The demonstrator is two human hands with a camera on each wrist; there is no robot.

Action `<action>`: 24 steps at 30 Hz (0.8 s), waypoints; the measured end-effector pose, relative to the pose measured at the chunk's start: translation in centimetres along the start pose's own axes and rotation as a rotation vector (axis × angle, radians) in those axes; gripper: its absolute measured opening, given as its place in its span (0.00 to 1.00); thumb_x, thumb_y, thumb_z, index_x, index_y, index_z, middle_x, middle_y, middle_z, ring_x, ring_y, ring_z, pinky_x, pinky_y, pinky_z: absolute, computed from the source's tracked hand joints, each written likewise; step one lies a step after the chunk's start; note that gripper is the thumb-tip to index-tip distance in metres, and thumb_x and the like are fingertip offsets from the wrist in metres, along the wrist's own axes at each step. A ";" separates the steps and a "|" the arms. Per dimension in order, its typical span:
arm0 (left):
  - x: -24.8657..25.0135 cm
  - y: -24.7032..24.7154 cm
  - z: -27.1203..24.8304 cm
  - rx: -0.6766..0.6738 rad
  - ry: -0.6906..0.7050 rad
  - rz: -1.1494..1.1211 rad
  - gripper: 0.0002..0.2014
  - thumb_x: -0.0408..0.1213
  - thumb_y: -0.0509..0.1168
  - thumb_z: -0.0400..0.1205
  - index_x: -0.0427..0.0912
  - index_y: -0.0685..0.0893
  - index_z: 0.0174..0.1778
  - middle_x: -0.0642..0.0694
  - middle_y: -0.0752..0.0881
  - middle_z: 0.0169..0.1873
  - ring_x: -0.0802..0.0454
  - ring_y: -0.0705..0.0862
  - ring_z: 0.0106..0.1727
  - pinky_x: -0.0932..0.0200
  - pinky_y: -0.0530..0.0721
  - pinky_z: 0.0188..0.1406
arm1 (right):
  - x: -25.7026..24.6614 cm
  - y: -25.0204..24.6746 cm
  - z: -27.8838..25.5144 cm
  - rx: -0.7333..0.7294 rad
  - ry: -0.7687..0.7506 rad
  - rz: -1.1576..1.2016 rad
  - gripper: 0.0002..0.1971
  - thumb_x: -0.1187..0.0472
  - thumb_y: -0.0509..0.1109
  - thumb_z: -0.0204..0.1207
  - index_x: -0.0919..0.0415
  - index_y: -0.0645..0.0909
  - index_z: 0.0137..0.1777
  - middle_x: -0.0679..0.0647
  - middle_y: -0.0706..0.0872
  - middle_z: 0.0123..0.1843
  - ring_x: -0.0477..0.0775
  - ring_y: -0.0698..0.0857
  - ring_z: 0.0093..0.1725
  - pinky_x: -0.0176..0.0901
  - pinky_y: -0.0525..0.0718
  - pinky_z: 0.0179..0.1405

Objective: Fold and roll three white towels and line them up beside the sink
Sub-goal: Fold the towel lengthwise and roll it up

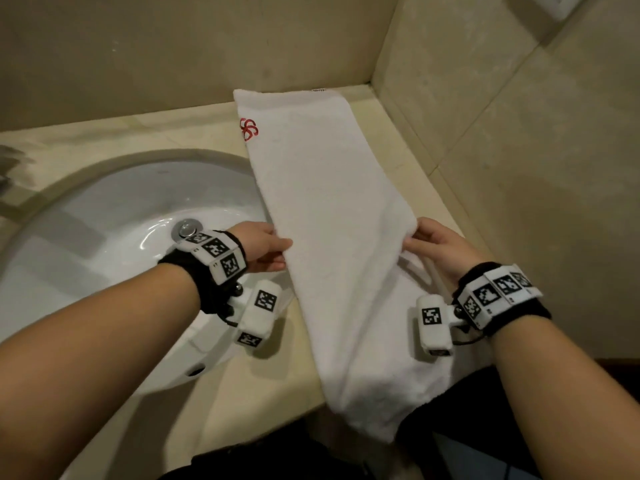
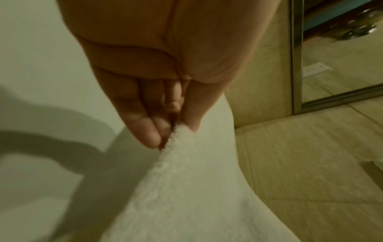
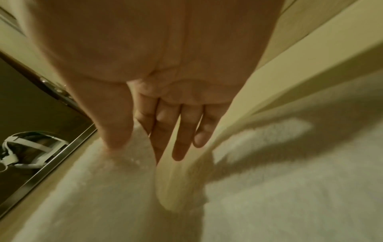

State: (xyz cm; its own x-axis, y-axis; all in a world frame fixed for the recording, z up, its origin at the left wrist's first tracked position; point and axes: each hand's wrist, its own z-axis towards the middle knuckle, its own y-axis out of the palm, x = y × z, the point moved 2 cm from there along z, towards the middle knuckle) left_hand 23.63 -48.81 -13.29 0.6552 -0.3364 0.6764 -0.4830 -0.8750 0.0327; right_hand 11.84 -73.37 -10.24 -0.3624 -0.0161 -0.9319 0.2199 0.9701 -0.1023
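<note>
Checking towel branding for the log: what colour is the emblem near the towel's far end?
Red, a swirled flower-like emblem on the white towel; clearest in the head view.

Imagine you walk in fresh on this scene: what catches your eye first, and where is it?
A long white towel lies stretched on the counter to the right of the sink, its near end hanging over the edge. The left hand and right hand pinch its opposite edges. A red flower logo marks its far left corner.

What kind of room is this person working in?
Most likely a hotel bathroom: a white sink set in a stone counter, tiled walls, a mirror, and a white towel with a red logo.
</note>
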 end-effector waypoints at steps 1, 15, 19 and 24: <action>0.0 -0.4 -0.4 0.019 0.013 -0.006 0.11 0.27 0.63 0.80 0.41 0.74 0.32 0.45 0.82 0.24 0.60 0.82 0.16 0.64 0.87 0.24 | 0.1 0.7 -0.2 0.006 -0.005 0.014 0.09 0.74 0.62 0.76 0.61 0.78 0.42 0.45 0.87 0.35 0.39 0.86 0.36 0.28 0.83 0.41; -6.3 3.9 -7.2 0.052 -0.056 0.042 0.09 0.26 0.66 0.77 0.39 0.75 0.33 0.48 0.83 0.16 0.51 0.80 0.28 0.64 0.85 0.20 | 2.5 -0.2 -3.9 -0.085 0.079 -0.206 0.17 0.75 0.58 0.73 0.62 0.79 0.57 0.57 0.84 0.55 0.51 0.81 0.54 0.36 0.77 0.55; -8.3 5.1 -8.3 0.122 -0.027 0.039 0.13 0.26 0.66 0.77 0.39 0.72 0.30 0.42 0.77 0.26 0.48 0.79 0.29 0.56 0.85 0.28 | 2.4 -0.9 -4.6 -0.123 -0.079 -0.451 0.09 0.68 0.66 0.76 0.62 0.80 0.54 0.56 0.86 0.50 0.53 0.83 0.52 0.47 0.80 0.59; -9.4 6.0 -9.5 0.148 -0.026 -0.023 0.13 0.26 0.65 0.78 0.40 0.70 0.31 0.42 0.75 0.27 0.49 0.77 0.29 0.60 0.84 0.25 | 1.0 -2.2 -5.6 0.165 -0.263 -0.554 0.16 0.51 0.62 0.78 0.64 0.76 0.37 0.56 0.77 0.32 0.53 0.76 0.35 0.45 0.73 0.36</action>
State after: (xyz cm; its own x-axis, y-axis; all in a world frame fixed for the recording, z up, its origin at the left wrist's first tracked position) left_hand 9.01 -47.59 -12.47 0.6810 -0.3231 0.6572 -0.3780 -0.9237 -0.0625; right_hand 5.91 -74.13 -8.96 -0.2325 -0.5845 -0.7774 0.2080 0.7509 -0.6268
